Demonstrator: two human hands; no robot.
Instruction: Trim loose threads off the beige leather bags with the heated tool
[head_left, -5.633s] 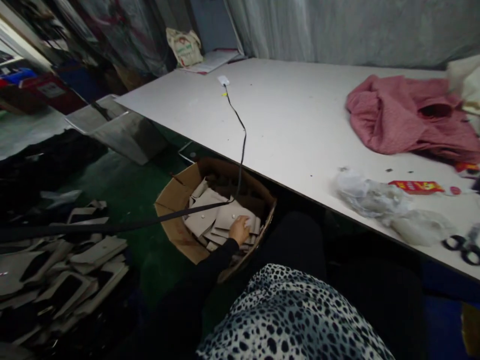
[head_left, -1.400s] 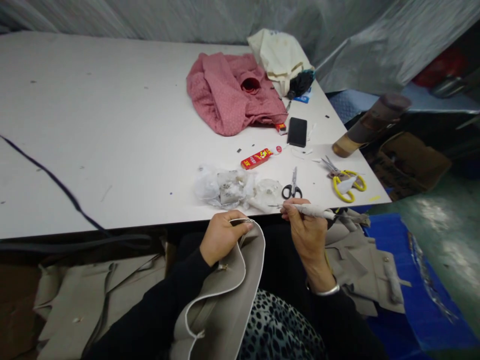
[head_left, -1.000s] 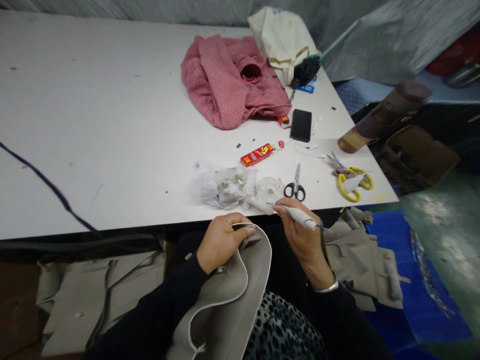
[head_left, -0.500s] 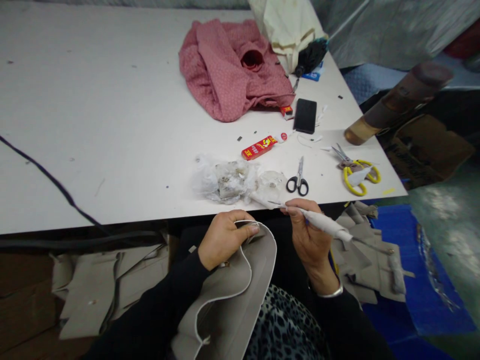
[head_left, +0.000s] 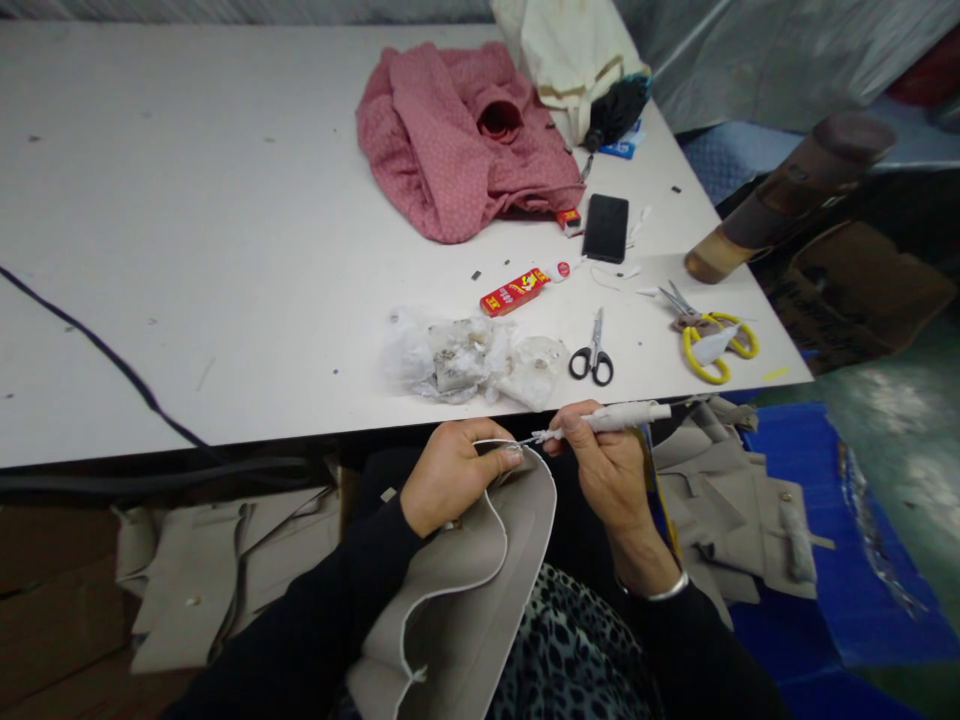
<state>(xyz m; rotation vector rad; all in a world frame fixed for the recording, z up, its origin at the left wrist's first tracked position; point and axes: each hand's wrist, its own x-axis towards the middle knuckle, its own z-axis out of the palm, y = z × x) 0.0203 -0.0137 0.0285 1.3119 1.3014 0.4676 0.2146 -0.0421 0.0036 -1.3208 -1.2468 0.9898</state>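
My left hand (head_left: 454,477) pinches the top edge of a grey leather bag piece (head_left: 517,560) between thumb and fingers. The piece hangs down over my lap, its pale cut edges curving in a wave. My right hand (head_left: 609,475) is closed around an awl-like tool (head_left: 626,414) with a white-wrapped handle and a thin metal tip. That tip meets the bag's edge right beside my left thumb. Whether it goes into the leather or only touches it, I cannot tell.
On the white table (head_left: 187,200) lie crumpled plastic (head_left: 465,358), black-handled scissors (head_left: 594,355), yellow-handled scissors (head_left: 711,340), a red packet (head_left: 515,292), a phone (head_left: 606,228) and a pink garment (head_left: 457,140). A brown bottle (head_left: 787,205) stands at right. Grey leather pieces (head_left: 191,575) lie below.
My right hand has moved left and turned the tool level, bringing its tip from above the table edge to the bag's edge. My left hand keeps its hold.
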